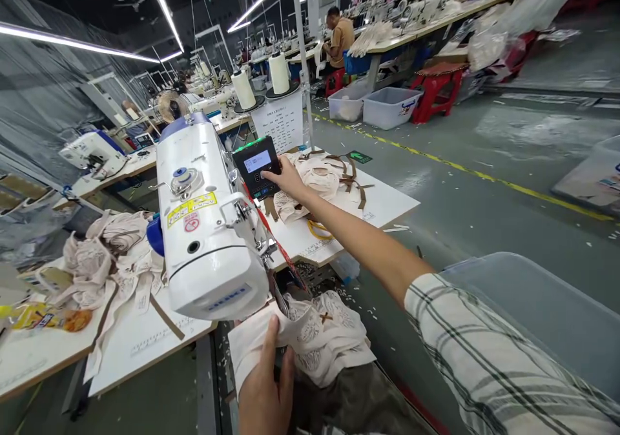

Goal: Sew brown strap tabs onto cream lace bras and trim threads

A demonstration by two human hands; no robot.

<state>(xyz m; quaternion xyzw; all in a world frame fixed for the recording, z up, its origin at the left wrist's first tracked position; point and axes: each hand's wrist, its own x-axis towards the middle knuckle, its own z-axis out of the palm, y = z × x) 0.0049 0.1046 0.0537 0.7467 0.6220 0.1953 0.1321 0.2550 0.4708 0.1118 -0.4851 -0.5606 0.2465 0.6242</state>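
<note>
A white sewing machine stands on a white table in front of me. My right hand reaches forward and its fingers press on the black control panel with a lit screen at the machine's side. My left hand sits low at the front, thumb and fingers closed on a pale printed fabric piece that lies under the machine's needle end. My right sleeve is white with dark checks.
Pale fabric pieces with brown straps lie piled left of the machine and behind the panel. A clear plastic bin stands at my right. More bins, a red stool and a seated person are across the aisle.
</note>
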